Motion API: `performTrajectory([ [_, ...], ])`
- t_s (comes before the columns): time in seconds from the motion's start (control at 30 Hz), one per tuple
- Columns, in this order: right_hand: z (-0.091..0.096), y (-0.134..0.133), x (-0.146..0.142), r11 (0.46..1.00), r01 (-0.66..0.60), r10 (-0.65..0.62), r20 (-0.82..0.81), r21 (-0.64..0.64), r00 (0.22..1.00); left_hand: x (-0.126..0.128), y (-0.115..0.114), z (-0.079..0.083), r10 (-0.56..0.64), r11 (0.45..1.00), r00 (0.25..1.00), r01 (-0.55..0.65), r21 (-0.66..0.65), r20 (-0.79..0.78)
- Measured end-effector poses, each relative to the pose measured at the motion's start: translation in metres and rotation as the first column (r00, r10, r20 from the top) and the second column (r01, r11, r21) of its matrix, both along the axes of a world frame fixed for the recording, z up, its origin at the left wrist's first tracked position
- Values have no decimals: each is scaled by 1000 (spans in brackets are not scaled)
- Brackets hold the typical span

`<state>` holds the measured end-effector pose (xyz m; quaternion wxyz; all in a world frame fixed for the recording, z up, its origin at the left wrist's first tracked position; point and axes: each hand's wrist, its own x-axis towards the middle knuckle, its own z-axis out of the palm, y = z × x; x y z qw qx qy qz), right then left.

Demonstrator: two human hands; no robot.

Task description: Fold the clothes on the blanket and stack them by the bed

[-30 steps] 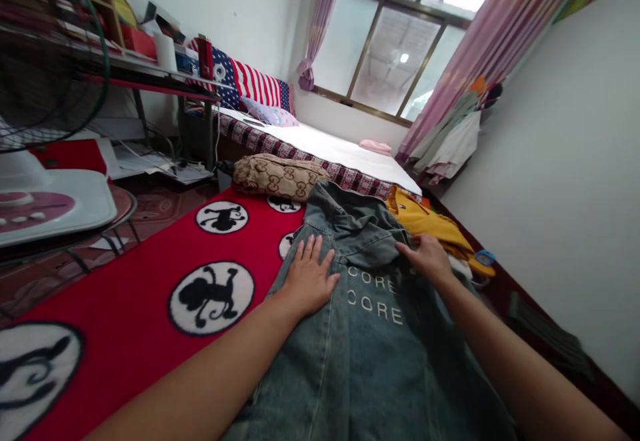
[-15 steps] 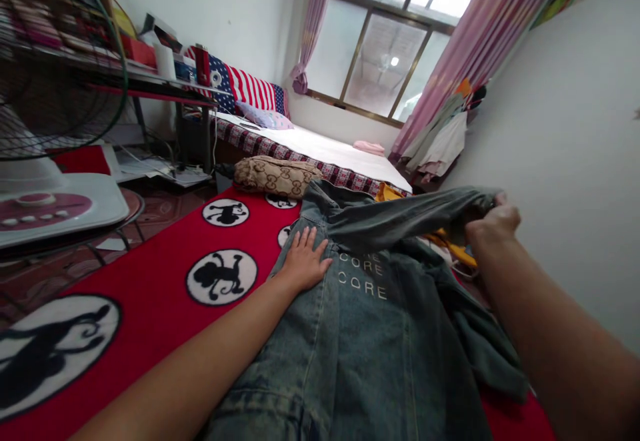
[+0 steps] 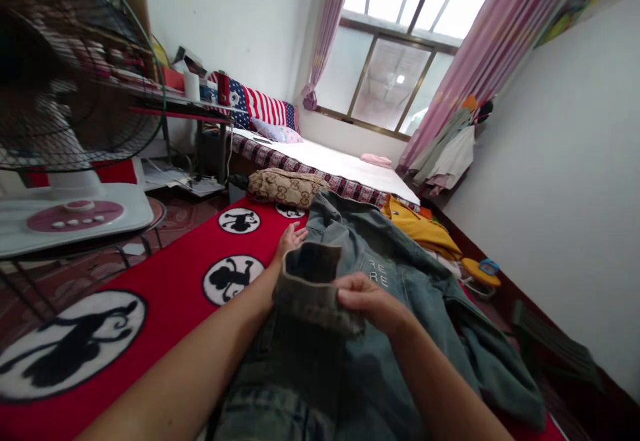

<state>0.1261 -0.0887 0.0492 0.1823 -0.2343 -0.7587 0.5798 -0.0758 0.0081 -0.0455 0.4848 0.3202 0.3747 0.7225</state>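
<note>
A faded blue-green denim jacket with white lettering lies spread on a red blanket printed with black monkeys in white circles. My right hand pinches the cuff end of one jacket sleeve, holding it raised over the jacket body, with the cuff opening facing up. At the jacket's left edge by the shoulder is my left hand. Its fingers are stretched out, and part of the hand and wrist is behind the sleeve. The jacket's other sleeve lies out to the right.
A patterned tan bag lies beyond the collar. Yellow clothing is at the far right, near a small yellow stool. On the left stands an electric fan. A bed is under the window.
My right hand has brought the sleeve from the far right across to the middle, nearer to me. My left hand has shifted off the chest panel to the jacket's left edge.
</note>
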Motion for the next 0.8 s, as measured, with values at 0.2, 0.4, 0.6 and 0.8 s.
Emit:
performTrajectory([
  [0.2, 13, -7, 2, 881, -419, 452, 131, -219, 882, 1, -7, 6, -11, 995, 1000, 14, -95, 29],
  [0.4, 11, 6, 4, 908, 319, -304, -97, 270, 948, 5, -15, 15, -16, 998, 999, 18, -52, 34],
  [0.6, -21, -2, -26, 952, 220, -212, -61, 211, 975, 6, -19, 15, -11, 1000, 999, 11, 1, -53],
  [0.8, 17, 5, 22, 913, -381, 387, 18, -147, 922, 11, -14, 6, 28, 998, 994, -23, 51, -104],
])
